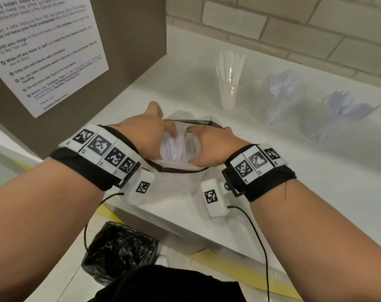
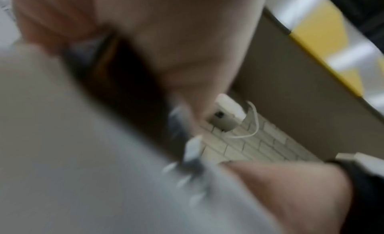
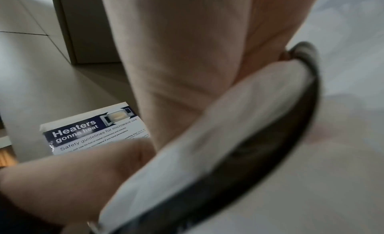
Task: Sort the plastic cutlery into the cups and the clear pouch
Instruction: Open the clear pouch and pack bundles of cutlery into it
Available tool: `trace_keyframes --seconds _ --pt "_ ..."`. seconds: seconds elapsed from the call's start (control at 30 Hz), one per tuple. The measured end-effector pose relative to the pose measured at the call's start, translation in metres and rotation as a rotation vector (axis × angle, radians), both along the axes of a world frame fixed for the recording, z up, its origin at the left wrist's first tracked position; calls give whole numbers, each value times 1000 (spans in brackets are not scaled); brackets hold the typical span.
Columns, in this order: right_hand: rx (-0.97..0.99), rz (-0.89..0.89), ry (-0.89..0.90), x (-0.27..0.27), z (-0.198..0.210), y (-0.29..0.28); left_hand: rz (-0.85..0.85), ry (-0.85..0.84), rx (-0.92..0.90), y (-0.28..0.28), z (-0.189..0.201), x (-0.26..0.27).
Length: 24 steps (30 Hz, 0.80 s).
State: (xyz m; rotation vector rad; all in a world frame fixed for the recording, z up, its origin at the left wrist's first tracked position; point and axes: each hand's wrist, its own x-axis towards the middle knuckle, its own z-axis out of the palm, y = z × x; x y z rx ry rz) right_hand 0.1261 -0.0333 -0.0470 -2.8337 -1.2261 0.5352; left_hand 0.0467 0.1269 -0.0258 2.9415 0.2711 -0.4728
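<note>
My left wrist view is smeared with blur. Both hands' fingertips are hidden inside the pouch. I can't tell the cutlery type there.

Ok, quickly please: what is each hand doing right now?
Left hand: grips the clear pouch at its open rim.
Right hand: grips the opposite side of the rim.

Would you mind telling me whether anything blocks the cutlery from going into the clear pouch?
Nothing visible does: both the left hand and right hand hold the clear pouch open around the white cutlery.
</note>
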Motion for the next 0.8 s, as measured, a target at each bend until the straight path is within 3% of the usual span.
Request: trace_keyframes --seconds 0.07,0.13,0.2,0.27,0.33,0.4,0.47,0.53,0.63,0.7,0.77,0.8 --pt "166 5 44 -3 -1 -4 69 -111 4 4 2 0" --pt "333 31 77 -9 -7 -8 141 -111 -38 4 -3 -1" --pt "400 -16 -100 -13 -15 -10 208 -108 -112 6 -16 -2" --pt "333 -170 -275 -15 -16 -10 311 -185 -257 11 -26 -2" --pt "220 -299 -57 -16 -12 -8 398 -300 -439 14 -32 0" --pt "185 -308 203 -13 -8 -3 507 -431 -711 13 -33 -1" --pt "143 -299 235 -8 -3 0 573 -460 -892 15 -32 -3" --pt "43 -284 210 -7 -2 2 498 -374 -771 19 -32 -8" --pt "15 -297 166 -9 -5 -1 336 -194 -310 24 -30 -16" --pt "167 -277 -20 -12 -5 -3 257 -365 -162 14 -20 -24" --pt "393 -114 -226 -14 -2 0 128 -563 -73 0 -10 -31" --pt "458 -4 -235 -13 1 3 62 -547 -44 -4 -7 -32"
